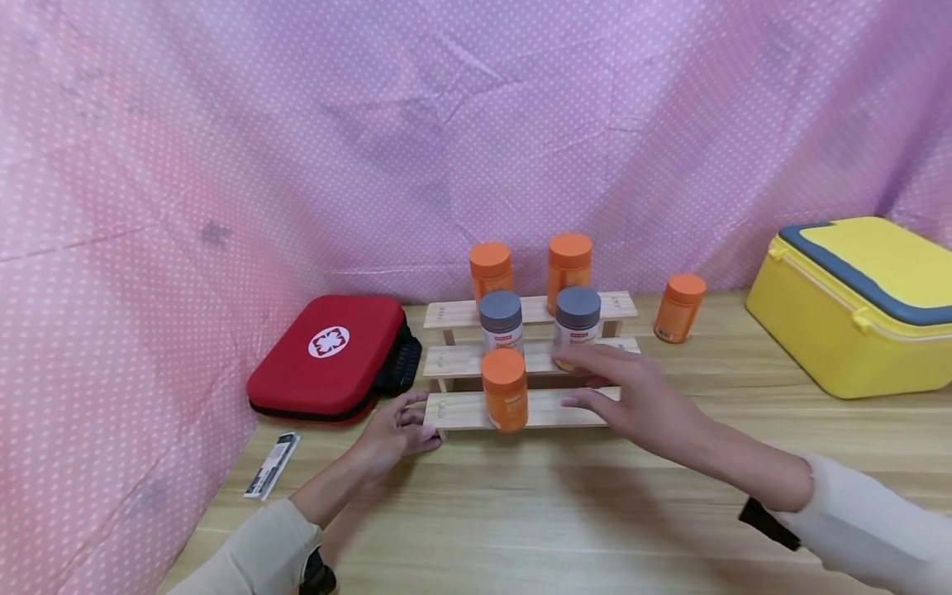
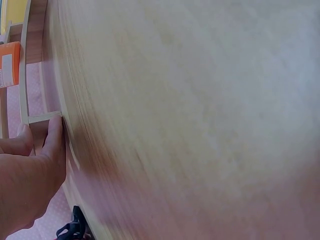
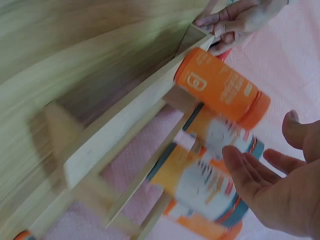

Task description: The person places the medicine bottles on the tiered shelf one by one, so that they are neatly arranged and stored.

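A three-step wooden rack (image 1: pixel 464 405) stands on the table. Its left front end is pinched by my left hand (image 1: pixel 397 434), thumb and fingers on the end piece (image 2: pixel 44 119) in the left wrist view. My right hand (image 1: pixel 647 401) is in front of the middle step's right side, fingers spread and holding nothing. Closest to it is a grey-lidded white bottle (image 1: pixel 578 318); another grey-lidded bottle (image 1: pixel 501 318) stands left of that. An orange bottle (image 1: pixel 506 392) sits on the front step, and two more orange bottles, left (image 1: pixel 490 268) and right (image 1: pixel 569 268), on the top step.
Left of the rack lies a red first-aid case (image 1: pixel 327 355), with a small flat packet (image 1: pixel 272 465) in front. At right stand a single orange bottle (image 1: pixel 679 310) and a yellow box (image 1: pixel 848 322) with a blue-edged lid. A pink dotted cloth (image 1: pixel 446 149) hangs behind.
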Demonstrator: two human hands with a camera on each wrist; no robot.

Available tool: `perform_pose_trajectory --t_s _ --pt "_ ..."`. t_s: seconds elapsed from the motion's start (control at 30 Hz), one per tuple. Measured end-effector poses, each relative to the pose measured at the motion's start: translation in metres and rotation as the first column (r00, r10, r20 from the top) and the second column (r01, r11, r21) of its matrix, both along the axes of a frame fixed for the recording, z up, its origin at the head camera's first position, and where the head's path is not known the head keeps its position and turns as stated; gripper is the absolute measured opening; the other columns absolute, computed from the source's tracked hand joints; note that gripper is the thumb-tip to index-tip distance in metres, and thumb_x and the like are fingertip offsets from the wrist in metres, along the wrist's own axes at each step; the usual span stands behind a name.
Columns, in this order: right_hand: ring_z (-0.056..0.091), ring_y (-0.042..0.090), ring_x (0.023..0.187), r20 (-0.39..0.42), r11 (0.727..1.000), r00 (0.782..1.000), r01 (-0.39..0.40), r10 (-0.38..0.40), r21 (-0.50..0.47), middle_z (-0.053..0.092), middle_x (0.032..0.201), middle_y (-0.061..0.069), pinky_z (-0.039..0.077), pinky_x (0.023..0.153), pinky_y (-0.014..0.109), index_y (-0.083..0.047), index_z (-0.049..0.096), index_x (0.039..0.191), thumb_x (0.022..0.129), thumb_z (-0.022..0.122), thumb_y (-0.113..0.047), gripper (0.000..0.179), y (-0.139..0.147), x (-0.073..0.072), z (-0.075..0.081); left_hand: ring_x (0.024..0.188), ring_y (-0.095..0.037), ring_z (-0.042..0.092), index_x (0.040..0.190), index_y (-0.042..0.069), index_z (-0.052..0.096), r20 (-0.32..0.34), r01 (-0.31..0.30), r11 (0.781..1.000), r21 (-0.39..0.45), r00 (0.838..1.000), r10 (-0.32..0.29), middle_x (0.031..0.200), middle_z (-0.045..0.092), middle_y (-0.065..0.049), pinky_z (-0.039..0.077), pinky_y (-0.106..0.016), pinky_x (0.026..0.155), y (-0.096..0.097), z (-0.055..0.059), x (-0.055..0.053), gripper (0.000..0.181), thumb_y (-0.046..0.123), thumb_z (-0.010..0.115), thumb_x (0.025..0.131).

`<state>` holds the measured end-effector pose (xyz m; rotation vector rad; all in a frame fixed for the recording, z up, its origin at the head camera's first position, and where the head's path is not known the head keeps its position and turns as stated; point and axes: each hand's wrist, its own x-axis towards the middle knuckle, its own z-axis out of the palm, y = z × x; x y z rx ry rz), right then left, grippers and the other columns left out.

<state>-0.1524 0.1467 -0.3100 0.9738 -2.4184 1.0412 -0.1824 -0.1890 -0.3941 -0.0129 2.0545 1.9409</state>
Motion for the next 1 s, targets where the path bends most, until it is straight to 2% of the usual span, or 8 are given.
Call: perform_pose_trajectory --t_s 0.17,0.27,0.4,0.53,0.67,0.77,0.83,1.0 --pt "0.062 0.011 0.094 -0.025 0.997 0.997 0.072 -0.071 0.034 0.067 0.115 0.001 0.058 0.073 0.027 -0.01 0.065 0.122 0.077 0.08 -0.008 0.047 0.03 0.01 0.004 0.091 -0.025 0.063 0.144 -0.004 0.029 0.001 -0.004 1.0 -0.002 1.0 0.004 0.112 0.053 -0.025 0.056 -0.041 0.088 -0.001 0.001 0.0 0.059 -0.018 0.049 0.09" --pt "0.065 0.019 0.093 0.005 0.985 0.986 0.167 -0.168 0.044 0.067 0.117 0.006 0.058 0.069 0.024 -0.011 0.065 0.123 0.079 0.079 -0.013 0.046 0.052 0.012 0.006 0.091 -0.024 0.063 0.144 -0.004 0.029 0.003 -0.004 1.0 -0.001 1.0 0.004 0.113 0.053 -0.025 0.056 -0.041 0.088 0.0 0.001 0.0 0.059 -0.018 0.049 0.09" --pt "0.064 0.034 0.095 0.097 0.94 0.935 0.335 -0.34 0.064 0.063 0.124 0.013 0.052 0.065 0.015 -0.011 0.062 0.128 0.083 0.077 -0.022 0.049 0.087 0.006 0.008 0.092 -0.024 0.063 0.144 -0.003 0.029 0.008 0.001 1.0 -0.002 1.0 -0.001 0.113 0.053 -0.025 0.056 -0.041 0.088 0.0 0.001 0.0 0.06 -0.018 0.049 0.09" --pt "0.06 0.045 0.099 0.162 0.9 0.886 0.43 -0.435 0.068 0.058 0.127 0.021 0.046 0.062 0.006 -0.005 0.057 0.131 0.086 0.075 -0.024 0.053 0.123 -0.011 0.005 0.092 -0.024 0.063 0.144 -0.002 0.03 0.009 -0.006 1.0 -0.005 1.0 0.006 0.113 0.053 -0.024 0.056 -0.041 0.088 0.0 0.002 0.001 0.059 -0.018 0.049 0.09" --pt "0.055 0.05 0.105 0.168 0.887 0.872 0.448 -0.461 0.109 0.053 0.128 0.029 0.057 0.074 0.033 0.0 0.05 0.135 0.088 0.071 -0.026 0.058 0.145 -0.035 -0.001 0.091 -0.023 0.063 0.143 -0.003 0.029 -0.005 -0.003 1.0 -0.001 1.0 0.003 0.114 0.053 -0.025 0.056 -0.042 0.089 -0.001 0.002 0.0 0.058 -0.018 0.049 0.09" --pt "0.048 0.051 0.113 0.181 0.887 0.869 0.437 -0.46 0.151 0.047 0.131 0.032 0.049 0.084 0.06 0.002 0.043 0.14 0.091 0.068 -0.031 0.064 0.154 -0.055 -0.006 0.089 -0.023 0.063 0.143 -0.004 0.03 -0.012 -0.007 1.0 -0.001 1.0 0.007 0.113 0.054 -0.025 0.056 -0.042 0.088 -0.001 0.002 0.0 0.058 -0.018 0.049 0.09" --pt "0.041 0.052 0.12 0.222 0.887 0.861 0.428 -0.458 0.171 0.042 0.136 0.033 0.043 0.089 0.066 0.003 0.036 0.143 0.092 0.065 -0.035 0.071 0.16 -0.071 -0.01 0.089 -0.023 0.063 0.143 -0.004 0.031 -0.01 -0.011 1.0 -0.002 1.0 0.011 0.112 0.054 -0.025 0.056 -0.042 0.088 0.0 0.001 0.0 0.058 -0.018 0.049 0.09" --pt "0.032 0.055 0.127 0.37 0.894 0.814 0.398 -0.447 0.206 0.029 0.145 0.036 0.035 0.097 0.07 0.002 0.015 0.151 0.093 0.059 -0.045 0.087 0.17 -0.105 -0.019 0.089 -0.024 0.063 0.142 -0.004 0.033 -0.005 -0.017 1.0 0.001 1.0 0.017 0.111 0.055 -0.024 0.056 -0.043 0.088 0.002 0.0 0.0 0.057 -0.019 0.05 0.089"
